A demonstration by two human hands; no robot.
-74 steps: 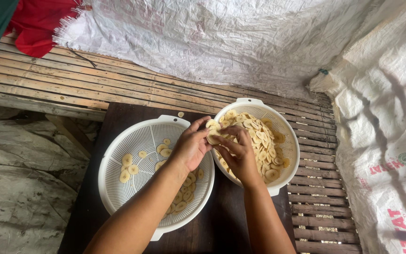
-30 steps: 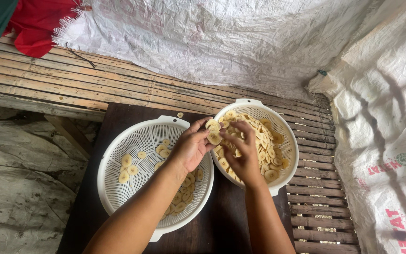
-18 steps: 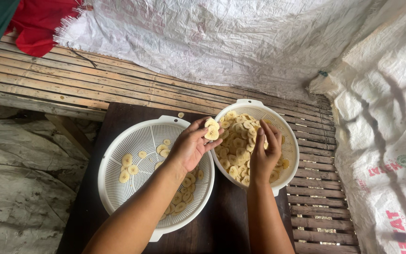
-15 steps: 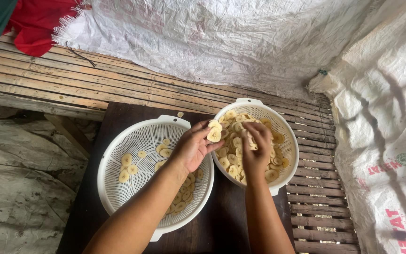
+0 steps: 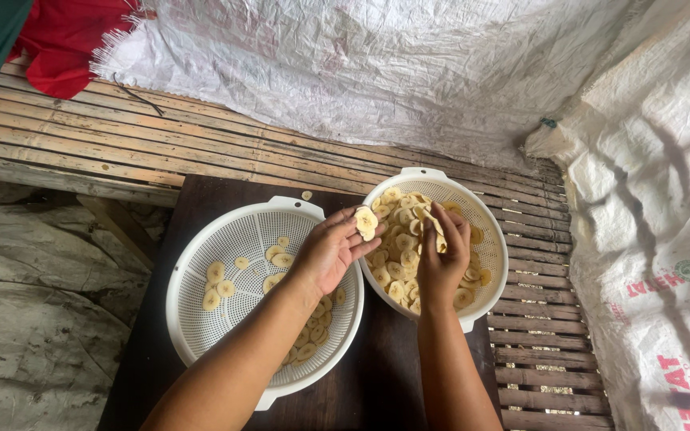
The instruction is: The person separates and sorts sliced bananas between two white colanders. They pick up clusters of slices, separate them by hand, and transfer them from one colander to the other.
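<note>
Resting banana slices (image 5: 366, 221) on left hand (image 5: 331, 249) fingers (image 5: 361, 241), right hand (image 5: 442, 257) in colander (image 5: 485, 219)

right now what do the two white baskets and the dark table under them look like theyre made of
Both white baskets: likely moulded plastic, matte, with even rows of small holes and smooth rims. Dark table: seemingly wood, dull brown, faint grain showing.
</note>
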